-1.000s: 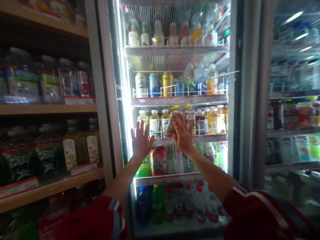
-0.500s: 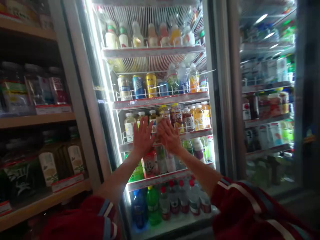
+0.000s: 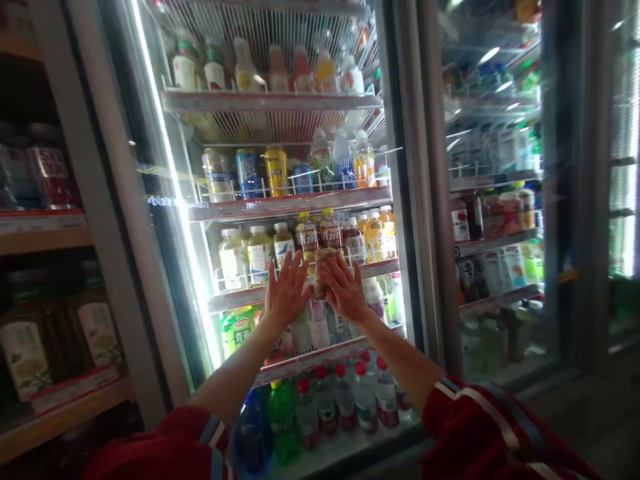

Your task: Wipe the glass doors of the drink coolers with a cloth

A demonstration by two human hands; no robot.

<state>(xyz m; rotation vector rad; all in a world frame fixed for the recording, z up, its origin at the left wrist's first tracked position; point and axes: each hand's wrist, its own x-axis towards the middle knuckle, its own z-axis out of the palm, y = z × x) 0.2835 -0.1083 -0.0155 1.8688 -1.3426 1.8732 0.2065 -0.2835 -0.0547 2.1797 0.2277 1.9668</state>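
My left hand (image 3: 286,293) lies flat with fingers spread against the glass door (image 3: 403,233) of a lit drinks fridge. Beside it, my right hand (image 3: 346,287) presses a crumpled beige cloth (image 3: 321,267) to the same glass, its fingers over the cloth. Part of the cloth is hidden under those fingers. Behind the glass, at hand height, stands a row of bottled drinks (image 3: 260,253), some with yellow caps. Both forearms reach forward from dark red sleeves.
Shelves inside hold cans (image 3: 276,171) above and red-capped bottles (image 3: 365,397) at the bottom. Left of the fridge is an open wooden shelf (image 3: 45,240) with more bottles. Another glass-fronted fridge (image 3: 495,247) stands on the right.
My view has swung to the right, so the fridge sits further left in it. Both hands are now further right along the glass, the right one still on the cloth.
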